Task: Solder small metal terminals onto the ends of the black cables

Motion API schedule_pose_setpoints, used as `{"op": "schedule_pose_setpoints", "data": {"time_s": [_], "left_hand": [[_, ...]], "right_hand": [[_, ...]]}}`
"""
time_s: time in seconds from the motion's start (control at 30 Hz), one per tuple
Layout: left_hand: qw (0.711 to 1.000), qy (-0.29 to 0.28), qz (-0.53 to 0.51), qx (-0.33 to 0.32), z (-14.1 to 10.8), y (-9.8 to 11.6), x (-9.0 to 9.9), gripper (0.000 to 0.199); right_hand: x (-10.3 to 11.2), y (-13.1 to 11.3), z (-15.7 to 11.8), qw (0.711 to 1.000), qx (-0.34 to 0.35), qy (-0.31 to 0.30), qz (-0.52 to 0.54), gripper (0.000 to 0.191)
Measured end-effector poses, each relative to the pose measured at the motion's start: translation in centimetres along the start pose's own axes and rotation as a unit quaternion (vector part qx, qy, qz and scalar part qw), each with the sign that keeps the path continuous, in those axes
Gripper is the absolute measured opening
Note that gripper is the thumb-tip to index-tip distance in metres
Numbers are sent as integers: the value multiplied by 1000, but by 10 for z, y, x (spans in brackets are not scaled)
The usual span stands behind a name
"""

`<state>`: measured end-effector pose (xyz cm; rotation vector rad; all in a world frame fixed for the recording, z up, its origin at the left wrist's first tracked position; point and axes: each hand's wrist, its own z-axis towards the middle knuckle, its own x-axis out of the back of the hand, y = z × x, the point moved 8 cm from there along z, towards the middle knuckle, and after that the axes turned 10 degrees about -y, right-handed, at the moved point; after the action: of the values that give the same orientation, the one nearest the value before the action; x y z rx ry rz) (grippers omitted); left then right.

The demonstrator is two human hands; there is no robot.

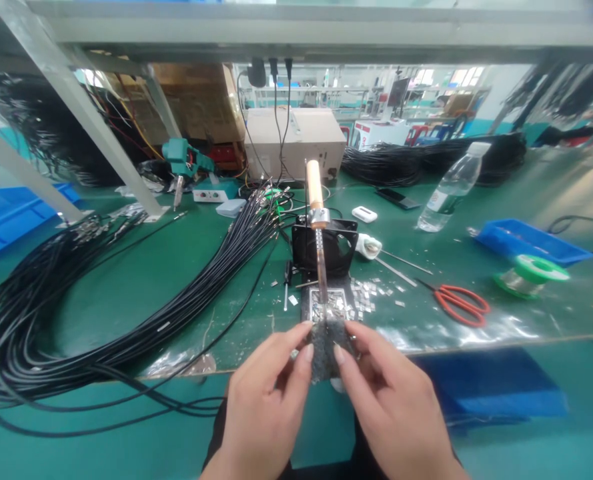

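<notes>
My left hand (271, 387) and my right hand (391, 387) face each other at the near table edge, thumbs and fingers closed. Between their fingertips is a dark grey, rough-looking piece (325, 353); anything smaller pinched there is too small to make out. Just beyond, a soldering iron (316, 200) with a wooden handle is held upright by a metal clamp, its tip pointing down toward my fingers. Behind the iron stands a black fan (323, 247). A small tray (333, 300) of tiny metal parts lies under the iron's tip.
A thick bundle of black cables (186, 303) curves across the left side. To the right are red-handled scissors (461, 305), a green solder spool (533, 277), a blue tray (531, 241) and a water bottle (453, 190). Small metal pieces (369, 293) lie scattered. A shelf beam (296, 30) crosses above.
</notes>
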<state>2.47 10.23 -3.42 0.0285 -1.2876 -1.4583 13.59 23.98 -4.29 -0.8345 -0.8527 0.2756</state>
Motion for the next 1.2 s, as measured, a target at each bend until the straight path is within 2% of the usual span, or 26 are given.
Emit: {"op": "schedule_pose_setpoints", "data": {"time_s": [0.17, 0.37, 0.47, 0.57, 0.7, 0.83, 1.03, 1.2], "left_hand": [[999, -8, -11, 30, 0, -11, -3, 23], [997, -19, -18, 75, -8, -28, -10, 24], [996, -21, -24, 86, -4, -31, -9, 25], [998, -9, -20, 65, 1, -24, -4, 23], [1000, -6, -11, 7, 0, -8, -4, 23], [1000, 2, 11, -26, -5, 2, -3, 22], [999, 6, 33, -14, -5, 4, 4, 21], [999, 13, 41, 7, -7, 1, 4, 21]], "right_hand": [[-2, 7, 2, 999, -28, -6, 19, 29], [-24, 33, -4, 988, -114, -81, 71, 38], [-27, 37, 1, 982, -140, -93, 83, 43], [-21, 28, 7, 990, -111, -70, 60, 39], [-9, 12, 5, 998, -47, -19, 27, 30], [-7, 6, -1, 1000, -20, -15, 12, 26], [-5, 0, -1, 1000, -3, -19, 12, 24], [-7, 5, -4, 1000, -12, -17, 12, 24]]}}
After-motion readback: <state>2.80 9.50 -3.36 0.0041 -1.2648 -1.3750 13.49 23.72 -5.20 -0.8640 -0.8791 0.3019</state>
